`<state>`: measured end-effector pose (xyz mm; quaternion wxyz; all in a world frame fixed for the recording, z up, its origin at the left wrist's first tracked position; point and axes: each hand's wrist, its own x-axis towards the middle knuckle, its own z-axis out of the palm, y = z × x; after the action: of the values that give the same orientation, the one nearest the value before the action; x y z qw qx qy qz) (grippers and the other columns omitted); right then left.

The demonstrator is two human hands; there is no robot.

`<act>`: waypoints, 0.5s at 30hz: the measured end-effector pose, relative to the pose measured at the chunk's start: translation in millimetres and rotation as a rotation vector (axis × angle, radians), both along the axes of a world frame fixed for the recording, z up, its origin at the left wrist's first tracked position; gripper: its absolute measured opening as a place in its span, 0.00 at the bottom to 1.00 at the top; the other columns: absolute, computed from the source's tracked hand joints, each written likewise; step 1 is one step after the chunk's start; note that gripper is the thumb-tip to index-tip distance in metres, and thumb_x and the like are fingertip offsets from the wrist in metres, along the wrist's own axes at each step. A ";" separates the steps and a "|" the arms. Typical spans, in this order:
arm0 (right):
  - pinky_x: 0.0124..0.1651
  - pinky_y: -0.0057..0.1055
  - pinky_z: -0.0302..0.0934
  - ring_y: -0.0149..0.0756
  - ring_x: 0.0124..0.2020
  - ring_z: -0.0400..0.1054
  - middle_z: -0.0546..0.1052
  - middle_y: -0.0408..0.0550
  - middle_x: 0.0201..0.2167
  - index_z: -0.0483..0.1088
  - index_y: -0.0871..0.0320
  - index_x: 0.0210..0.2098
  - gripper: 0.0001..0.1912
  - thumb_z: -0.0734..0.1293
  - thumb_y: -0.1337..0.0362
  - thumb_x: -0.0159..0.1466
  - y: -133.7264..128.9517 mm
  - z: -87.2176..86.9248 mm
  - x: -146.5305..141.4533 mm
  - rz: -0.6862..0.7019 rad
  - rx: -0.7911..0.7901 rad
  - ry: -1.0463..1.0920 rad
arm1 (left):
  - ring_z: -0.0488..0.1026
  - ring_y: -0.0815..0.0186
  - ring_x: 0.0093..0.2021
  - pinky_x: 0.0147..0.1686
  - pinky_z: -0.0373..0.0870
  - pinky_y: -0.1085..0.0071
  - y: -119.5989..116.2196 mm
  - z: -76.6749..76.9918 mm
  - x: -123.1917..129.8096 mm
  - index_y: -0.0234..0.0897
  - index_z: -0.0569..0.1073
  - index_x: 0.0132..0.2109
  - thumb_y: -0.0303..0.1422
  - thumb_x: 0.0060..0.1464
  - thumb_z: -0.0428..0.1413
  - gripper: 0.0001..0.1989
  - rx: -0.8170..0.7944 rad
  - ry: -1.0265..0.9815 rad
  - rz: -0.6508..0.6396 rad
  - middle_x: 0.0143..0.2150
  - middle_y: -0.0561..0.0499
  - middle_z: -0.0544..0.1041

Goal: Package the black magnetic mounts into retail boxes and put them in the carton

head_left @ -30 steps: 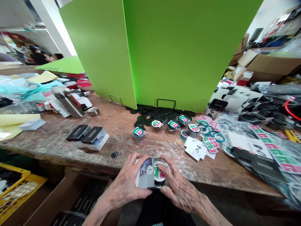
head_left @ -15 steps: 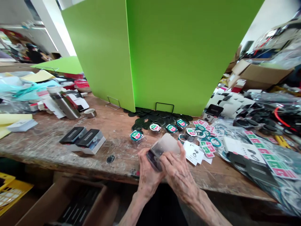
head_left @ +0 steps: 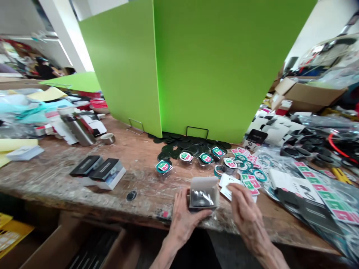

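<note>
Head cam: I've got the left hand [head_left: 181, 220] gripping the open box [head_left: 204, 183] near the table's [head_left: 141, 153] front edge, mostly bare wood stretching left toward two black-topped boxes [head_left: 108, 173]. Half a second ago both hands were on it; now the right hand [head_left: 248, 209] is over by the white cards [head_left: 230, 178], fingers curled. Can't tell if it's pinching one. The box's contents are just glare to me, forearms cut off.

I report one box [head_left: 202, 198] in my left grip [head_left: 183, 220], two boxes [head_left: 107, 172] on the tabletop [head_left: 146, 179] to its left, discs [head_left: 182, 144] beyond it before the panel [head_left: 213, 74], and cards [head_left: 225, 184] beside my right grip [head_left: 247, 210].
</note>
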<state>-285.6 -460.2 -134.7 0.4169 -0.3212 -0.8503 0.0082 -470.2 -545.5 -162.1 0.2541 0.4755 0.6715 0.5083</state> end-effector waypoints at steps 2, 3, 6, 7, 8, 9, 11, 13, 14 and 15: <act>0.55 0.52 0.59 0.48 0.55 0.63 0.69 0.58 0.52 0.61 0.58 0.55 0.18 0.52 0.65 0.68 29.1 -24.0 22.9 -0.137 -0.031 -0.132 | 0.69 0.56 0.49 0.49 0.69 0.59 -2.0 15.0 -4.8 0.43 0.62 0.58 0.47 0.37 0.67 0.42 0.030 -0.039 -0.012 0.53 0.44 0.68; 0.54 0.54 0.59 0.51 0.55 0.62 0.69 0.59 0.52 0.61 0.59 0.55 0.18 0.52 0.62 0.68 42.4 -36.7 32.2 -0.196 -0.040 -0.200 | 0.70 0.58 0.46 0.46 0.70 0.61 -1.1 24.6 -15.2 0.43 0.61 0.59 0.49 0.40 0.66 0.41 0.045 -0.046 0.010 0.53 0.43 0.68; 0.49 0.54 0.60 0.55 0.52 0.64 0.71 0.60 0.50 0.63 0.59 0.54 0.21 0.54 0.55 0.67 69.7 -67.8 49.5 -0.277 -0.072 -0.334 | 0.71 0.65 0.39 0.39 0.70 0.68 19.7 54.6 -73.3 0.39 0.64 0.58 0.49 0.54 0.54 0.28 0.012 0.076 0.188 0.48 0.46 0.72; 0.48 0.53 0.60 0.54 0.51 0.65 0.72 0.59 0.49 0.64 0.59 0.54 0.22 0.55 0.54 0.67 74.6 -74.2 52.1 -0.280 -0.073 -0.355 | 0.72 0.65 0.40 0.39 0.70 0.70 33.7 62.4 -97.4 0.38 0.66 0.56 0.48 0.56 0.53 0.26 -0.044 0.179 0.232 0.47 0.47 0.73; 0.48 0.51 0.60 0.53 0.50 0.65 0.72 0.58 0.48 0.64 0.59 0.53 0.22 0.55 0.53 0.66 77.9 -78.6 53.5 -0.278 -0.070 -0.368 | 0.72 0.64 0.41 0.41 0.69 0.69 50.2 68.0 -121.3 0.35 0.69 0.53 0.46 0.56 0.53 0.24 -0.072 0.227 0.290 0.44 0.47 0.74; 0.47 0.51 0.60 0.53 0.49 0.66 0.72 0.58 0.47 0.64 0.59 0.53 0.22 0.55 0.53 0.66 80.0 -81.3 54.0 -0.279 -0.059 -0.368 | 0.72 0.62 0.43 0.43 0.68 0.68 68.3 71.2 -143.7 0.32 0.71 0.50 0.44 0.56 0.54 0.21 -0.106 0.257 0.310 0.43 0.46 0.75; 0.47 0.51 0.60 0.52 0.48 0.66 0.72 0.58 0.46 0.64 0.58 0.52 0.22 0.55 0.51 0.66 82.1 -83.1 53.6 -0.283 -0.040 -0.357 | 0.72 0.59 0.44 0.46 0.67 0.64 103.2 70.0 -180.0 0.30 0.74 0.42 0.38 0.52 0.59 0.16 -0.213 0.311 0.342 0.39 0.45 0.76; 0.47 0.51 0.60 0.52 0.48 0.66 0.72 0.58 0.46 0.63 0.58 0.52 0.23 0.56 0.50 0.65 82.9 -82.7 52.6 -0.289 -0.031 -0.348 | 0.72 0.61 0.43 0.46 0.68 0.60 129.9 61.2 -202.3 0.31 0.73 0.38 0.37 0.52 0.61 0.13 -0.305 0.339 0.330 0.39 0.47 0.75; 0.46 0.51 0.60 0.53 0.48 0.66 0.71 0.59 0.46 0.63 0.58 0.52 0.23 0.56 0.50 0.65 83.1 -82.3 52.0 -0.294 -0.028 -0.342 | 0.73 0.62 0.41 0.45 0.69 0.60 138.8 55.4 -208.7 0.31 0.73 0.37 0.38 0.53 0.60 0.12 -0.331 0.348 0.311 0.38 0.48 0.75; 0.46 0.50 0.60 0.53 0.47 0.67 0.71 0.59 0.46 0.63 0.58 0.51 0.23 0.56 0.49 0.65 83.3 -81.9 51.5 -0.302 -0.023 -0.331 | 0.73 0.63 0.40 0.44 0.70 0.60 144.8 49.3 -212.8 0.32 0.73 0.37 0.39 0.55 0.59 0.12 -0.338 0.354 0.286 0.38 0.49 0.75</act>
<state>-234.1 -377.0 -216.7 0.2645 -0.4464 -0.8493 -0.0974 -683.0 -400.7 -112.8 0.1345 0.4082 0.8410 0.3288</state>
